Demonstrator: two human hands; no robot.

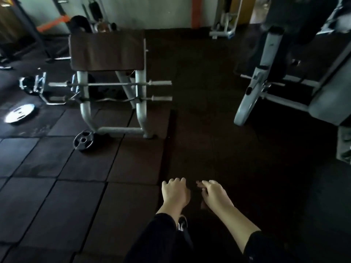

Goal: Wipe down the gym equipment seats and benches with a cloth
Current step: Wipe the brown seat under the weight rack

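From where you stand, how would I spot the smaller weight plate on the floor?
Find the brown padded bench on grey metal legs at the upper left. Follow its legs down to the dark rubber floor tiles. The small black round weight plate leans against the frame's near foot, unlike the shiny silver plate lying flat farther left.

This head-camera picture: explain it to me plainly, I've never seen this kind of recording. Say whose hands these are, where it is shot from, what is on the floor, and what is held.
One camera sits on a person's head, looking forward and down. The left hand and right hand are that person's own. Something dark lies between them; the picture is too dim to say whether it is a cloth. Ahead stands a padded bench on a pale frame, bars racked under it. Two weight plates lie on the dark rubber floor tiles. Another machine stands to the right.
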